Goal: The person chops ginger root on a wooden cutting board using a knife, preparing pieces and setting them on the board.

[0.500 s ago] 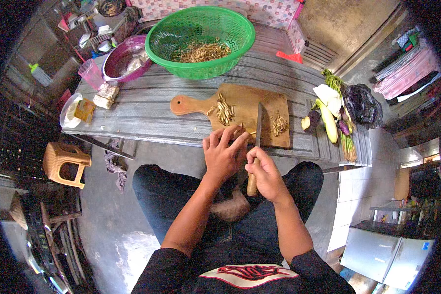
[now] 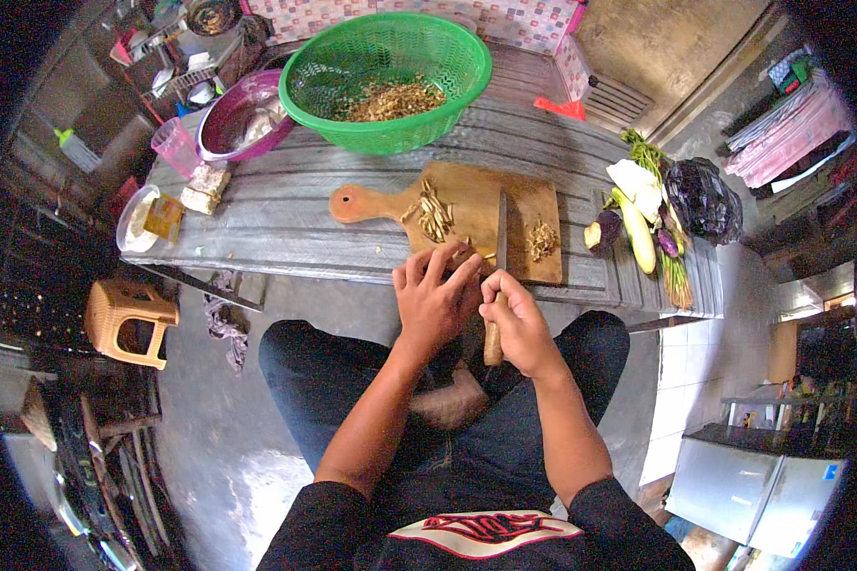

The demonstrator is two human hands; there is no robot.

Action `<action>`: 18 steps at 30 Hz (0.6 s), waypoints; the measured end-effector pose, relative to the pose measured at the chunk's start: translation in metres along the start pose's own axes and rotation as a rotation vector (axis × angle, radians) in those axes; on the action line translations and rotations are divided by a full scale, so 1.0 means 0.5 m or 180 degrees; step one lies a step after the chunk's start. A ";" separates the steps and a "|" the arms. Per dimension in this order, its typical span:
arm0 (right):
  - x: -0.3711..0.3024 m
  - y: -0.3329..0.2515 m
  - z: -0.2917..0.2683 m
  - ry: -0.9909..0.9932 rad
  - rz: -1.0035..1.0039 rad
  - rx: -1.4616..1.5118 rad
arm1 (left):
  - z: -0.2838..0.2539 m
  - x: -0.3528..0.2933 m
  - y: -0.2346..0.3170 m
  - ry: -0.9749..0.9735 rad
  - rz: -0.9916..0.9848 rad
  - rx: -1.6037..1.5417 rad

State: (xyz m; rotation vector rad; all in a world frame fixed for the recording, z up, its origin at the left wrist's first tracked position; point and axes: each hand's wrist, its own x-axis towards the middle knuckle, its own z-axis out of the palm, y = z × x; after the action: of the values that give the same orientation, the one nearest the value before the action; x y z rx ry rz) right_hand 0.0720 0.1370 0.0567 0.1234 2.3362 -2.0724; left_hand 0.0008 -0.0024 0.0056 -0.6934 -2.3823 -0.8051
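Observation:
A wooden cutting board point(image 2: 476, 190) with a round handle lies at the table's near edge. My left hand point(image 2: 438, 295) rests on its front edge with bent fingertips pressing down. A thin pale strip pokes out from under them beside the blade; most of what they pin is hidden. In my right hand point(image 2: 519, 328) is a knife point(image 2: 502, 228), gripped by its wooden handle, its blade pointing away across the board. Left of the blade sits a heap of pale brownish strips point(image 2: 433, 213). Finely chopped bits point(image 2: 542, 240) are piled to its right.
Behind the board stands a green basket point(image 2: 390, 133) with chopped brownish bits inside. A purple basin point(image 2: 209, 133), pink cup point(image 2: 174, 147) and wrapped block point(image 2: 205, 187) are on the left. Eggplants point(image 2: 634, 233), other vegetables and a black plastic bag point(image 2: 703, 202) lie right.
My right hand and the knife have shifted slightly forward, away from me. My left hand stays nearly in place on the board's front edge.

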 end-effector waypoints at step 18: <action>-0.002 0.006 0.005 -0.0058 0.0172 0.0144 | 0.011 -0.004 -0.004 0.0076 0.0064 -0.0076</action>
State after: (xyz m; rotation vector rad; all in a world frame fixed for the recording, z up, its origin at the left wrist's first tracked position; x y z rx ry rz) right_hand 0.0729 0.1348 0.0535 0.1655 2.2505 -2.0929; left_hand -0.0005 -0.0010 -0.0002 -0.7124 -2.3443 -0.8302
